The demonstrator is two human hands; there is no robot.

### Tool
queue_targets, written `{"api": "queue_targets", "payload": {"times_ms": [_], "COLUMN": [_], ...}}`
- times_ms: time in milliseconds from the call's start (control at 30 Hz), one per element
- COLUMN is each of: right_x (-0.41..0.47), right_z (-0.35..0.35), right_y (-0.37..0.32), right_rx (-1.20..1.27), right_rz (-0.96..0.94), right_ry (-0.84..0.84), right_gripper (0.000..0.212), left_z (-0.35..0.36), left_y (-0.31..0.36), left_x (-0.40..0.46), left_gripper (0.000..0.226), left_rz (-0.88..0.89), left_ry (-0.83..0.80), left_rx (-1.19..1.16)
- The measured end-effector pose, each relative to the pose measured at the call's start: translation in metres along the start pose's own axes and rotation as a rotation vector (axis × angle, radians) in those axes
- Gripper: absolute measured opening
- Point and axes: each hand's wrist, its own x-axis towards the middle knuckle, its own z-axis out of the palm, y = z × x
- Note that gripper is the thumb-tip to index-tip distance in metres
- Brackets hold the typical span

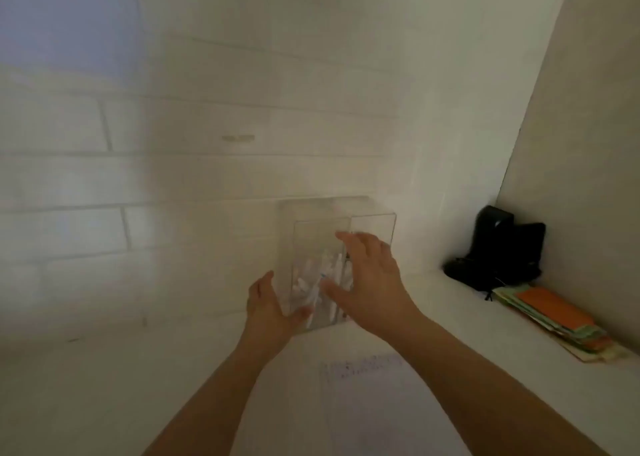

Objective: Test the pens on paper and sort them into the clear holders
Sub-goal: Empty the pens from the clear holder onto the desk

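left hand [268,308] holds the clear holder [332,258] of pens [322,279] mid-frame; right hand [367,282] hovers spread wide. next likely: pick one pen to test on the paper [381,403].

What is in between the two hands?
In the head view, the clear holder with white pens inside sits between them. The left hand holds its left side; the right hand is spread over its right side.

Black device [498,247], perhaps a charger; coloured folders [550,317].
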Motion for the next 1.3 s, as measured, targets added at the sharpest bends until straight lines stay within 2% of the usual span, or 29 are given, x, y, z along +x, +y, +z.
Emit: {"api": "queue_targets", "payload": {"times_ms": [67, 133, 200, 267, 333, 433, 533, 633, 733, 800, 900, 967, 1100, 1167, 1233, 1300], "right_x": [0.033, 0.058, 0.073, 0.074, 0.068, 0.045, 0.003, -0.036, -0.061, -0.07, -0.082, -0.091, -0.108, -0.115, -0.12, -0.123], "right_z": [0.005, 0.011, 0.029, 0.044, 0.049, 0.045, 0.024, -0.017, -0.052, -0.06, -0.056, -0.051, -0.039, -0.034, -0.03, -0.027], "right_y": [-0.01, -0.025, -0.026, -0.023, -0.022, -0.022, -0.018, -0.002, 0.034, 0.065, 0.103, 0.123, 0.152, 0.161, 0.168, 0.175], "right_rx": [-0.066, -0.142, -0.203, -0.251, -0.253, -0.089, 0.063, 0.25, 0.433, 0.526, 0.459, 0.39, 0.415, 0.418, 0.418, 0.435], "right_rz": [-0.066, -0.079, -0.055, -0.062, -0.053, -0.052, -0.14, -0.134, -0.013, 0.128, 0.224, 0.228, 0.27, 0.28, 0.247, 0.201], "right_ry": [0.063, 0.049, 0.043, 0.171, 0.329, 0.426, 0.467, 0.346, 0.234, 0.09, -0.199, -0.287, -0.319, -0.309, -0.275, -0.24], "right_gripper": [0.079, 0.083, 0.084, 0.079, 0.065, 0.056, 0.051, 0.051, 0.064, 0.076, 0.097, 0.102, 0.093, 0.088, 0.083, 0.081], "left_z": [0.006, 0.013, 0.022, 0.025, 0.027, 0.02, 0.007, -0.012, -0.028, -0.034, -0.035, -0.033, -0.018, -0.009, -0.003, -0.001], "left_y": [-0.002, -0.001, -0.007, -0.012, -0.021, -0.02, -0.014, -0.021, -0.03, -0.017, 0.0, 0.01, 0.013, 0.011, 0.011, 0.015], "left_x": [0.019, 0.031, 0.041, 0.045, 0.048, 0.04, 0.016, -0.001, -0.003, -0.007, -0.007, -0.005, -0.003, -0.003, -0.003, -0.001], "left_gripper": [0.103, 0.112, 0.111, 0.108, 0.108, 0.091, 0.071, 0.088, 0.094, 0.095, 0.086, 0.079, 0.072, 0.062, 0.046, 0.042], "left_rz": [0.038, 0.045, 0.031, 0.047, 0.064, 0.127, 0.143, 0.257, 0.607, 0.706, 0.849, 0.958, 1.077, 1.117, 1.144, 1.161], "left_ry": [0.008, -0.018, -0.024, -0.016, -0.018, -0.067, -0.127, -0.065, 0.091, 0.084, 0.139, 0.181, 0.23, 0.269, 0.299, 0.313], "left_rx": [-0.005, 0.011, 0.018, 0.006, -0.052, -0.092, -0.237, -0.095, 0.264, 0.409, 0.59, 0.732, 0.898, 0.942, 0.993, 1.033]}}
